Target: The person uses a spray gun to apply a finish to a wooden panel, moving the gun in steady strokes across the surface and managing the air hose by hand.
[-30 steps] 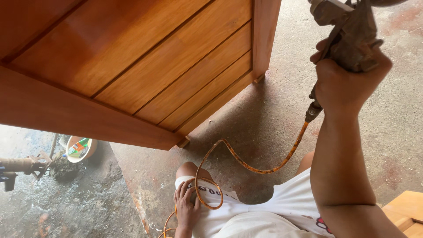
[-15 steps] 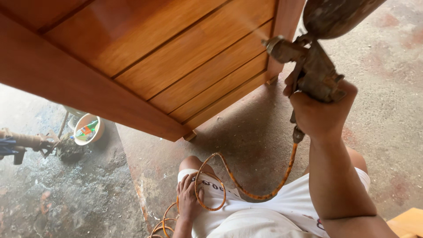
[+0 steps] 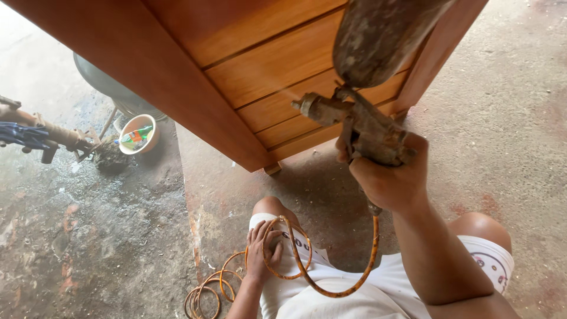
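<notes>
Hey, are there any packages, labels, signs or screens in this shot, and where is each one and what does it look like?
Small packets: inside the round orange-rimmed bowl on the floor at left, beside the wooden cabinet; green, red and white, too small to tell their kind.
Print on the white shorts: dark marks on the cloth beside the left hand, partly hidden by the orange hose.
No signs or screens.

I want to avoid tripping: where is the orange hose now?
In the head view, the orange hose hangs from the spray gun, loops across the lap under the left hand, and coils on the floor.

Orange bowl (image 3: 139, 133), dark round tank (image 3: 109, 88), concrete floor (image 3: 88, 236)
</notes>
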